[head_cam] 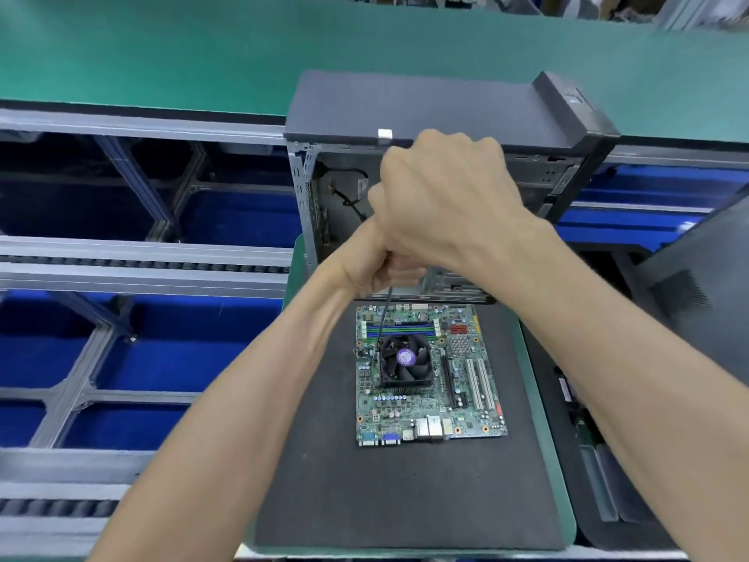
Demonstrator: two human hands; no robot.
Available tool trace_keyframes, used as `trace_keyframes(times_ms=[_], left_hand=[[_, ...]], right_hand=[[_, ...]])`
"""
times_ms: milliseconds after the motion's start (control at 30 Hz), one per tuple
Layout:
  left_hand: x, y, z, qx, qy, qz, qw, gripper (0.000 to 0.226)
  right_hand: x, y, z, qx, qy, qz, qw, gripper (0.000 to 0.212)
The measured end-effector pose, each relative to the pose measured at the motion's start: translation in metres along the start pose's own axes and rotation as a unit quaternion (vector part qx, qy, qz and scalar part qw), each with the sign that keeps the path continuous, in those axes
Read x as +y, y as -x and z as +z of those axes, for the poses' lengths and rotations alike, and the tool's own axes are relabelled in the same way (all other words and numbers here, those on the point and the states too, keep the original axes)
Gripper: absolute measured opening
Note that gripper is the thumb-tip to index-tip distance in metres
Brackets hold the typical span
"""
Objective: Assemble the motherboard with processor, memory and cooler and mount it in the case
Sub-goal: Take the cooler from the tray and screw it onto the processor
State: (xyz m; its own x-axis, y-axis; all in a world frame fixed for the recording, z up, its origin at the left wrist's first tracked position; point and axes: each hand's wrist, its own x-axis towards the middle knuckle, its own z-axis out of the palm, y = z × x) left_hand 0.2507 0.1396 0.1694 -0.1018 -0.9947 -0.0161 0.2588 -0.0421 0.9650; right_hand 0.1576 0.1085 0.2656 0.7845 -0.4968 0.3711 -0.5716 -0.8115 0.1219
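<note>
Both hands, right hand (441,196) stacked over left hand (381,269), gripped an upright screwdriver (384,318) whose shaft ran straight down to the cooler's (405,361) far-left corner on the motherboard (429,375), mid-mat.

Both bare forearms reach in from the bottom edge, the left from about 7 o'clock and the right from about 4 o'clock, and meet just above the middle of the view. The left hand (381,269) is curled into a fist around a thin dark rod-like tool shaft (384,318), which runs down from it toward 6 o'clock. The right hand (441,196) lies over the left at 12 o'clock, its back to the camera, fingers curled under and hidden.
</note>
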Motion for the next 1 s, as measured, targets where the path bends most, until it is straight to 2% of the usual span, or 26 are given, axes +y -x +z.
trace_keyframes(times_ms=[100,167,267,367,400,467,567,667,767,833,1000], left_hand=[[0.000,0.006,-0.003,-0.008,-0.064,0.054,0.996,0.017],[-0.011,0.014,-0.024,-0.008,-0.081,0.073,0.994,0.036],[-0.057,0.038,-0.062,0.065,-0.222,-0.004,0.973,0.061],[-0.122,0.056,-0.064,0.123,-0.326,-0.144,0.926,0.055],[-0.140,0.058,-0.060,0.135,-0.354,-0.168,0.910,0.054],[-0.168,0.057,-0.053,0.140,-0.404,-0.176,0.887,0.055],[-0.191,0.050,-0.052,0.152,-0.446,-0.184,0.863,0.054],[-0.202,0.043,-0.054,0.171,-0.487,-0.192,0.834,0.040],[-0.207,0.039,-0.055,0.174,-0.546,-0.182,0.799,0.028],[-0.210,0.041,-0.055,0.177,-0.558,-0.182,0.790,0.034],[-0.208,0.045,-0.047,0.205,-0.600,-0.165,0.756,0.049]], right_hand=[[0.000,0.003,0.000,-0.007,0.005,0.010,1.000,0.043],[0.000,0.003,-0.001,-0.016,0.008,0.012,1.000,0.039],[0.008,0.005,-0.004,-0.049,0.008,0.016,0.999,0.029],[0.018,0.005,-0.010,-0.098,-0.035,0.003,0.995,0.035],[0.020,0.005,-0.012,-0.114,-0.059,-0.005,0.992,0.038],[0.022,0.005,-0.014,-0.131,-0.099,-0.027,0.986,0.042],[0.024,0.005,-0.012,-0.129,-0.098,-0.055,0.985,0.051],[0.026,0.006,-0.010,-0.129,-0.095,-0.065,0.985,0.059],[0.029,0.008,-0.008,-0.121,-0.120,-0.071,0.983,0.042],[0.032,0.010,-0.009,-0.117,-0.139,-0.066,0.981,0.030],[0.039,0.011,-0.005,-0.106,-0.160,-0.050,0.980,0.023]])
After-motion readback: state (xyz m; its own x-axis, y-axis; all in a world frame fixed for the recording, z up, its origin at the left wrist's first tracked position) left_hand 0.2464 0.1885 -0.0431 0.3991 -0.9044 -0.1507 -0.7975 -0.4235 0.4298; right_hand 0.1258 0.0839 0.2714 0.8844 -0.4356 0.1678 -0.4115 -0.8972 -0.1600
